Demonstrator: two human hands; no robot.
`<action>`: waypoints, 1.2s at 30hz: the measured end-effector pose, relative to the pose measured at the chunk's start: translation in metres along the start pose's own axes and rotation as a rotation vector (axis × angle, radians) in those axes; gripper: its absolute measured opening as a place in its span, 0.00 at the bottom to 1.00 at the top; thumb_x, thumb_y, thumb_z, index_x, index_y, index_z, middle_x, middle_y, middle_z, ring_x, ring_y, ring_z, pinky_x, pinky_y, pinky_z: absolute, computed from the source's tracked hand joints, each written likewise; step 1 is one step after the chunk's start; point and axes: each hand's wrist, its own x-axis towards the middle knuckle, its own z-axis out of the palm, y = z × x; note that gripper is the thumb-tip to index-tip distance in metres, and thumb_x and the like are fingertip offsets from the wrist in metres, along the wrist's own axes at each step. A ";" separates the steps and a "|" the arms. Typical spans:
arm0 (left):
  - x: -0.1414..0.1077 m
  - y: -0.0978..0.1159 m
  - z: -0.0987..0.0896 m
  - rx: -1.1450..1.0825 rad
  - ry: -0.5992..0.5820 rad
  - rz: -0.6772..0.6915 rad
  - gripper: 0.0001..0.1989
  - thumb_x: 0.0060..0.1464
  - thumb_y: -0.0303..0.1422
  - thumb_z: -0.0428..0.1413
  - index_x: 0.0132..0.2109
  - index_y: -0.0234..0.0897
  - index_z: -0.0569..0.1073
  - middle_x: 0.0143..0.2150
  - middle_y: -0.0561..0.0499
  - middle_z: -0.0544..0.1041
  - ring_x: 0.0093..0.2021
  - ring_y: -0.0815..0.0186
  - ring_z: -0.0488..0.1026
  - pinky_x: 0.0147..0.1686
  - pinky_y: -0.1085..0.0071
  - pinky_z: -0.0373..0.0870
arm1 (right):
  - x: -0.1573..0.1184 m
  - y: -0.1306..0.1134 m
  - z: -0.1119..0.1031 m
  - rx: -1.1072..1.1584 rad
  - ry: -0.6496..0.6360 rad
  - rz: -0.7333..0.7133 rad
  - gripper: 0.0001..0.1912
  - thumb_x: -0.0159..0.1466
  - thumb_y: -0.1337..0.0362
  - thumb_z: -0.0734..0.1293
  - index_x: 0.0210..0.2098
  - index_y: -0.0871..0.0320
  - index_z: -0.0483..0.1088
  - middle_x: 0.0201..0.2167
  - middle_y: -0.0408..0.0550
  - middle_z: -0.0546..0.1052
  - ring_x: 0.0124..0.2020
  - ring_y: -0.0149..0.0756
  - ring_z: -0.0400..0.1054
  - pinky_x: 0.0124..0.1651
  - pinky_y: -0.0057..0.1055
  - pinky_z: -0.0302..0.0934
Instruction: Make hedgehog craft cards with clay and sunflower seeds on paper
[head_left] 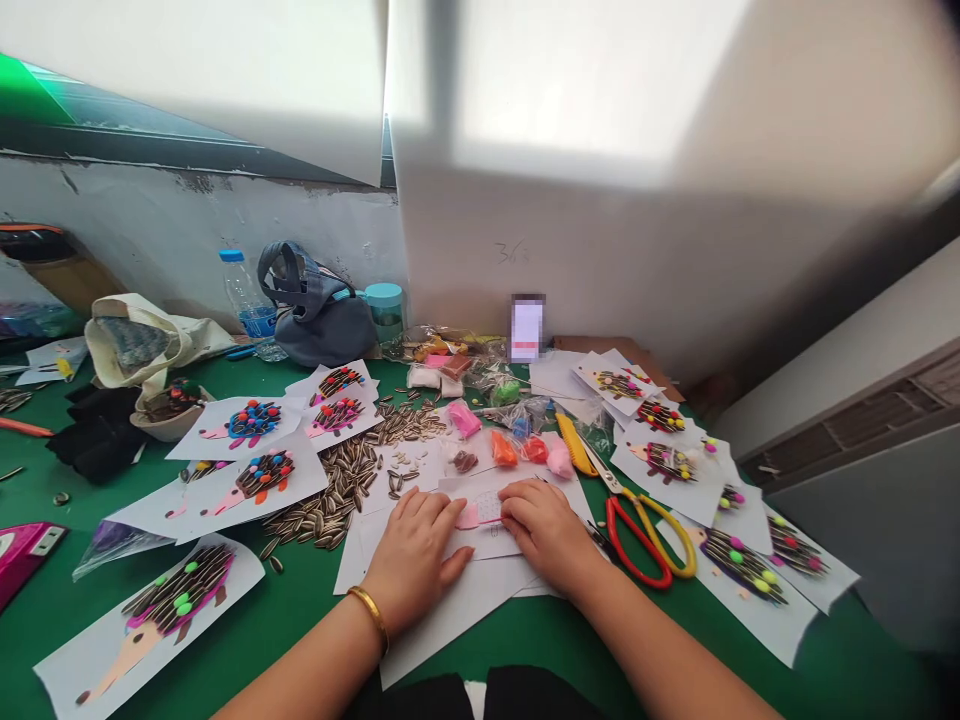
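Observation:
Just in front of me a white sheet with a dotted drawing [489,505] lies on a stack of papers. Flattened pink modelling clay [468,516] covers the drawing's left end, and a thin pink strip runs along its lower edge. My left hand [420,550] rests on the paper with its thumb apart, its fingertips touching the clay's left side. At the strip's right end, the fingers of my right hand [546,530] are curled together over the clay; their tips are partly hidden. Bagged orange clay [503,450] and pale pink clay [559,457] lie just beyond.
Loose sunflower seeds [330,500] are heaped left of the papers. Scissors [645,530] with red and yellow handles and a yellow utility knife [574,445] lie right. Hedgehog pictures [180,610] flank both sides. A phone [527,328] stands against the wall behind.

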 end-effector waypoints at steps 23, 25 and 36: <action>-0.002 -0.018 -0.009 -0.217 -0.062 -0.011 0.20 0.45 0.35 0.67 0.47 0.42 0.74 0.48 0.49 0.76 0.49 0.56 0.70 0.50 0.56 0.65 | 0.017 -0.038 0.018 -0.332 0.028 -0.150 0.08 0.61 0.67 0.67 0.25 0.57 0.68 0.23 0.43 0.72 0.32 0.35 0.59 0.45 0.40 0.44; -0.003 -0.020 -0.010 -0.222 -0.052 0.003 0.18 0.47 0.34 0.67 0.46 0.43 0.75 0.47 0.50 0.76 0.48 0.56 0.71 0.49 0.57 0.65 | 0.017 -0.038 0.018 -0.323 0.015 -0.154 0.08 0.61 0.67 0.67 0.25 0.57 0.68 0.23 0.43 0.72 0.32 0.35 0.59 0.45 0.40 0.44; -0.004 -0.022 -0.013 -0.189 -0.025 0.070 0.16 0.51 0.34 0.63 0.49 0.45 0.76 0.48 0.49 0.77 0.48 0.57 0.72 0.51 0.56 0.66 | 0.015 -0.029 0.013 -0.237 0.049 -0.070 0.08 0.60 0.68 0.67 0.24 0.56 0.69 0.22 0.43 0.73 0.32 0.35 0.61 0.46 0.39 0.45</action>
